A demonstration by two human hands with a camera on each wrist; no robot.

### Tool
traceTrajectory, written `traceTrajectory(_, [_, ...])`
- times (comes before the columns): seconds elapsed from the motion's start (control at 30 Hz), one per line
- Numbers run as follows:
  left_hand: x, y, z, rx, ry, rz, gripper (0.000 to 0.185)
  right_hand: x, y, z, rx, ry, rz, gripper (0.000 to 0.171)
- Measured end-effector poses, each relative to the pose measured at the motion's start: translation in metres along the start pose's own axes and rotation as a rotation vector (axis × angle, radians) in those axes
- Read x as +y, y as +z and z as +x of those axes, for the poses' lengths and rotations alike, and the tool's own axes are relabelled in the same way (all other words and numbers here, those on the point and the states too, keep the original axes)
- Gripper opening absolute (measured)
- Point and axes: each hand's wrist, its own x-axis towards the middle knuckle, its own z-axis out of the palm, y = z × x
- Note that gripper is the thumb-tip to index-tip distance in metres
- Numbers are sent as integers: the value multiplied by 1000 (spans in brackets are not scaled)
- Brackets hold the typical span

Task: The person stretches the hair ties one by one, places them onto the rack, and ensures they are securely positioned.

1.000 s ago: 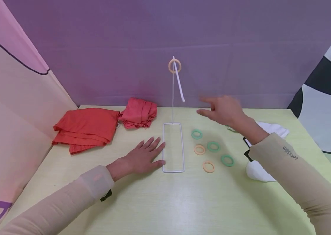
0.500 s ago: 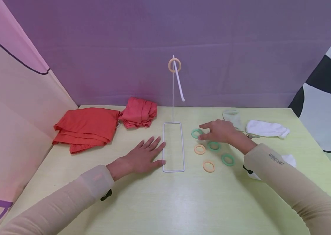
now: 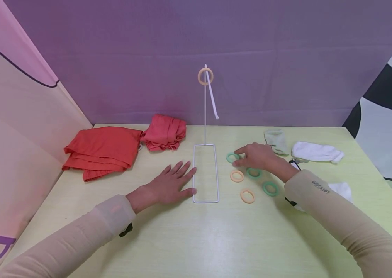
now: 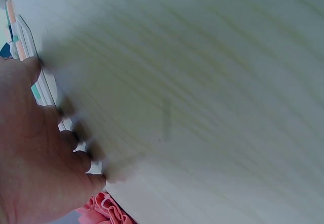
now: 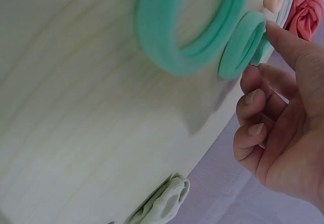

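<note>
My left hand (image 3: 178, 179) lies flat on the yellow-green table (image 3: 196, 239), its fingertips at the left side of the white wire stand's base (image 3: 205, 173). An orange ring (image 3: 205, 76) hangs on the hook at the top of the stand. Right of the base lie several rings. My right hand (image 3: 240, 156) reaches over them, and a fingertip (image 5: 276, 32) touches the rim of the far green ring (image 3: 232, 157) (image 5: 243, 44). Its other fingers curl loosely and hold nothing. A second green ring (image 3: 253, 172) (image 5: 192, 21) lies partly under that hand.
An orange ring (image 3: 236, 176), another orange ring (image 3: 247, 196) and a green ring (image 3: 270, 188) lie nearby. Red cloths (image 3: 102, 150) (image 3: 164, 133) sit at the back left. A pale green sock (image 3: 276, 141) and white socks (image 3: 315, 152) (image 3: 341, 189) lie at the right.
My right hand has dropped from mid-air beside the stand to the rings and now touches the far green ring. My left hand has not moved.
</note>
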Motion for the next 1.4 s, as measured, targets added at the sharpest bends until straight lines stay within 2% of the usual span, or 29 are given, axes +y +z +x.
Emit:
traceTrajectory(0.37, [-1,2,1,4,2,5,79,-1,2,2,12,-1,27,63])
traceTrajectory(0.63, [-1,3,2,4,0,10,79,-3,5,2,82,-26,23,47])
traceTrajectory(0.77, [-1,3,2,1,1,9,79,-5,3,-4,151,-53,11,44])
traceTrajectory(0.87, [0,2,1,-1,0,6,79,-11,-5,-14,251,-99,-2,42])
traceTrajectory(1.03, [0,0,0,-2,-6,0,78,-29,-32,-41,453,-170,-5,38])
traceTrajectory(1.27, [-1,1,0,-3,-7,-7,78,-49,-62,-75,929,-440,-62,32])
traceTrajectory(1.4, [-1,0,-1,-4,-4,-11,78,-64,-78,-92,1092,-552,-93,29])
